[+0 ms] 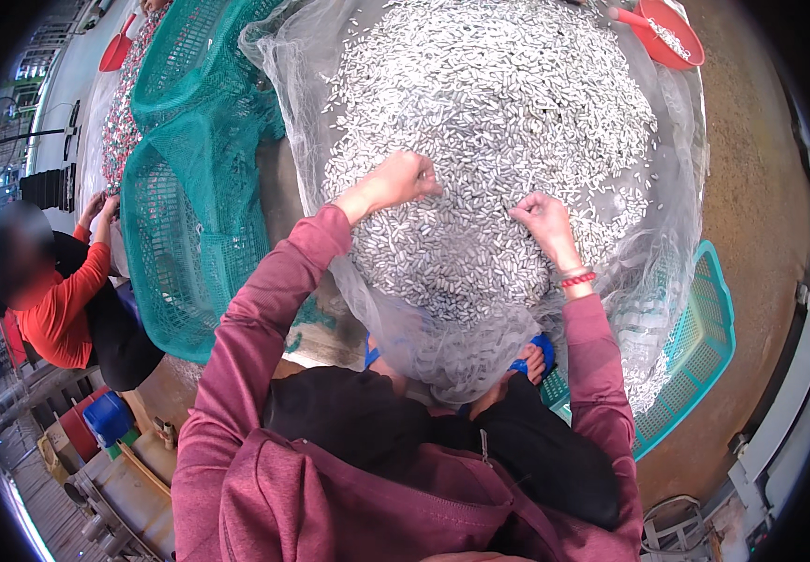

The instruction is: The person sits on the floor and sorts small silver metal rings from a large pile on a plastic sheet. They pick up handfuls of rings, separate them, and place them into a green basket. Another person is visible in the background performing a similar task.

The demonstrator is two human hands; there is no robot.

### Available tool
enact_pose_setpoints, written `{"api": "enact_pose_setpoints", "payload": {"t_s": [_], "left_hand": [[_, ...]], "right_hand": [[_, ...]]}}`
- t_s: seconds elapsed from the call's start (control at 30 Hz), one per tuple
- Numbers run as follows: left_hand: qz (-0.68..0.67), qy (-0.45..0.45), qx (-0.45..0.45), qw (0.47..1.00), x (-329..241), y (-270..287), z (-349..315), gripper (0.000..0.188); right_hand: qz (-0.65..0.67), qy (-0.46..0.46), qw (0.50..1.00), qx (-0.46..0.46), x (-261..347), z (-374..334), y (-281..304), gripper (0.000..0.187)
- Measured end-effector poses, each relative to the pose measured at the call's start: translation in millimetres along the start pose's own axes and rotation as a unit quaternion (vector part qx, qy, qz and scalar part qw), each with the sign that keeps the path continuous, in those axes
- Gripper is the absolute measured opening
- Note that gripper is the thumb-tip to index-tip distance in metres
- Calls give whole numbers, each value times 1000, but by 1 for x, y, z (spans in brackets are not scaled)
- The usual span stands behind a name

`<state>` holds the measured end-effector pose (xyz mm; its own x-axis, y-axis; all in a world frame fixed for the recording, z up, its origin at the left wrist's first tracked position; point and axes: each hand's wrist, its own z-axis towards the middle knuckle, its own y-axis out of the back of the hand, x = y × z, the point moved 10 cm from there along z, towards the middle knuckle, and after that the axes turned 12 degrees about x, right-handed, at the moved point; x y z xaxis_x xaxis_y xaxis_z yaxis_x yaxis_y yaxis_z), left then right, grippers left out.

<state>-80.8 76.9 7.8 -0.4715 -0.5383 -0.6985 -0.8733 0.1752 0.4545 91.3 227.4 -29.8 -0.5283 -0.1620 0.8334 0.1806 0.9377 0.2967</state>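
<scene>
A big heap of small white and grey oblong pieces (498, 103) lies on a sheet of clear fine netting (667, 234) spread over the ground. My left hand (403, 178) rests on the near left part of the heap with its fingers curled closed over some pieces. My right hand (543, 220) lies on the heap's near right part, fingers bent and pinched down among the pieces; a red bead bracelet (577, 279) circles that wrist. Both arms are in maroon sleeves. My knees and blue sandals (541, 351) are just under the net's near edge.
Green mesh netting (189, 206) lies bunched to the left. A teal plastic crate (705, 347) sits at the right under the clear net. A red scoop (667, 33) rests at the top right. A person in a red top (58, 300) crouches at the left by another pile.
</scene>
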Motion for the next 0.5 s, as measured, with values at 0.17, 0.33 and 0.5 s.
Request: {"api": "enact_pose_setpoints", "payload": {"t_s": [0.17, 0.33, 0.5], "left_hand": [[-114, -56, 32, 991, -51, 21, -10, 21], [-493, -183, 145, 838, -91, 12, -16, 19], [-657, -336, 197, 646, -131, 18, 8, 29]], "right_hand": [[25, -12, 1000, 2, -16, 6, -4, 17], [-122, 39, 991, -33, 7, -1, -2, 21], [-77, 70, 995, -9, 23, -9, -21, 18]]}}
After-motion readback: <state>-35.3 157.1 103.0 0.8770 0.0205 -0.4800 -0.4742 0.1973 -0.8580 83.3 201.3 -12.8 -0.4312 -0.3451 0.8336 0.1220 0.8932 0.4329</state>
